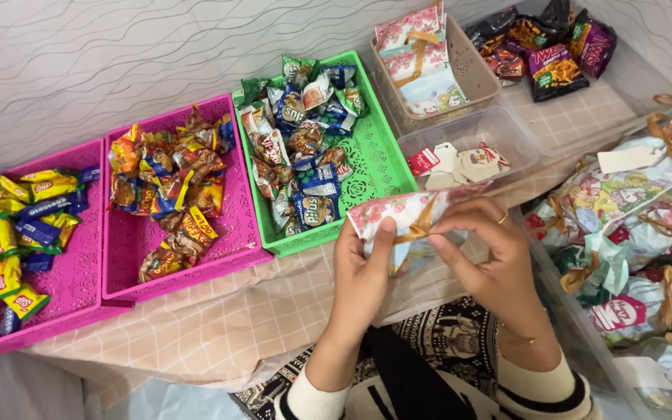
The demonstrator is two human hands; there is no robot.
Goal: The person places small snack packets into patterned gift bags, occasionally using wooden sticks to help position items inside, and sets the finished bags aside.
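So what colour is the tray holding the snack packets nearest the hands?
Green, seen clearly in the head view.

Two bare hands, cream cuffs, patterned dark garment

Left hand (359, 268) without jewellery; right hand (495, 260) wearing a thin ring at its 12 o'clock edge and a fine chain bracelet at 6 o'clock. Cream ribbed sleeve cuffs on both wrists, the right one banded with dark stripes. Black-and-white printed fabric between the forearms, at 6 o'clock.
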